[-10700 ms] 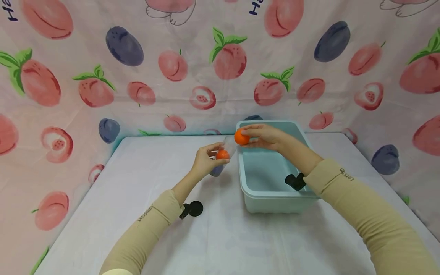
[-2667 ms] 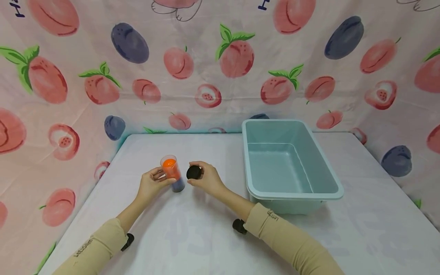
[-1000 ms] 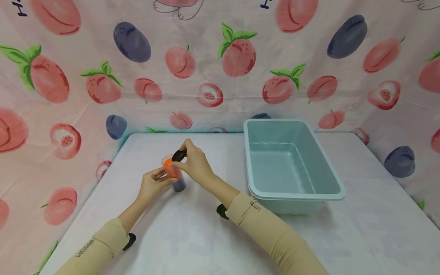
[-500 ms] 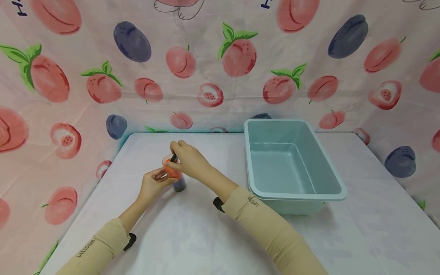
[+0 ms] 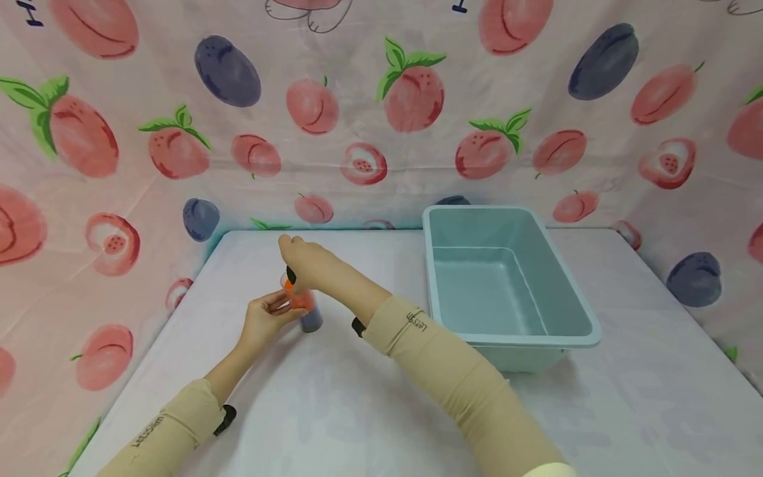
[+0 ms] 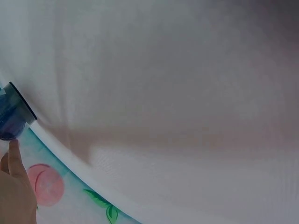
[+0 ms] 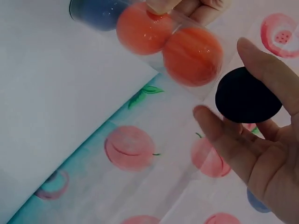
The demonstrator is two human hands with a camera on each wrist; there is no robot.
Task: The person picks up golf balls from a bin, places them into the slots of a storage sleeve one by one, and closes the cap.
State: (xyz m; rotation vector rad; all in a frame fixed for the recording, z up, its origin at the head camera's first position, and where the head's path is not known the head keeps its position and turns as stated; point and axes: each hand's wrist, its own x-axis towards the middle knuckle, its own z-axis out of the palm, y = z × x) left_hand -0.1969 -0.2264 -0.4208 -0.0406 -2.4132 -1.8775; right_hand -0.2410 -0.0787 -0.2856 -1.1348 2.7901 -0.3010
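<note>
A clear plastic tube (image 5: pixel 301 303) stands on the white table (image 5: pixel 381 411), and my left hand (image 5: pixel 269 317) grips it around the middle. In the right wrist view the tube (image 7: pixel 154 37) holds two orange balls (image 7: pixel 192 56) above a dark blue one (image 7: pixel 96 11). My right hand (image 5: pixel 292 264) hovers over the tube's mouth, pinching a round black lid (image 5: pixel 290 273) between thumb and fingers. That lid (image 7: pixel 247 95) sits just off the open end, tilted and not seated. The left wrist view shows only the tube's blue bottom (image 6: pixel 11 119) and a fingertip (image 6: pixel 14 158).
A light blue plastic bin (image 5: pixel 572 311) stands on the table to the right of the hands, with nothing inside it. Fruit-printed cloth (image 5: pixel 381 119) hangs behind and on both sides of the table. Black wrist-camera mounts show under both sleeves.
My right hand carried the black lid up and leftwards, from beside the tube to just over its mouth. The left hand and tube stayed put.
</note>
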